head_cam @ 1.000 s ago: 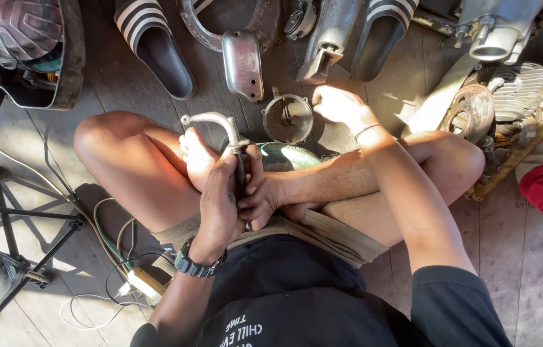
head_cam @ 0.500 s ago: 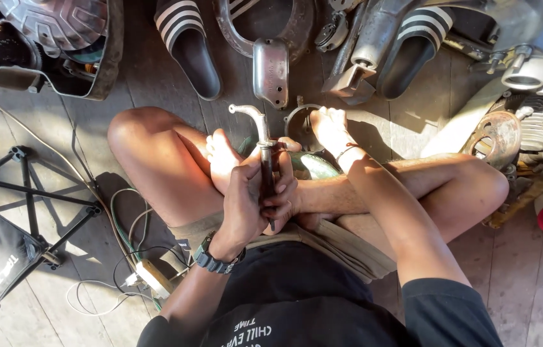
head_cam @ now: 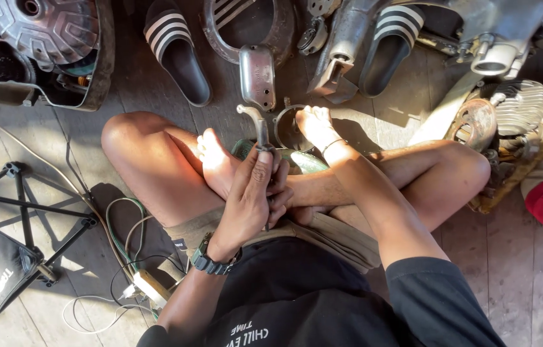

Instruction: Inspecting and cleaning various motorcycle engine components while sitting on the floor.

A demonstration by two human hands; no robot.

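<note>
On the plank floor, between crossed legs, a person grips a metal lever part.

Left hand (head_cam: 252,199) is closed around the straight shank of the curved metal lever (head_cam: 260,128), its hooked end pointing up beside a metal ring (head_cam: 287,128). Right hand (head_cam: 316,125) rests spread on that ring, holding nothing. Rigid, probably weighty and possibly greasy, the lever seems best held low on the shank.

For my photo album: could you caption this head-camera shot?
Cross-legged on floorboards, left hand grips a curved metal lever; right hand reaches a metal ring.
</note>
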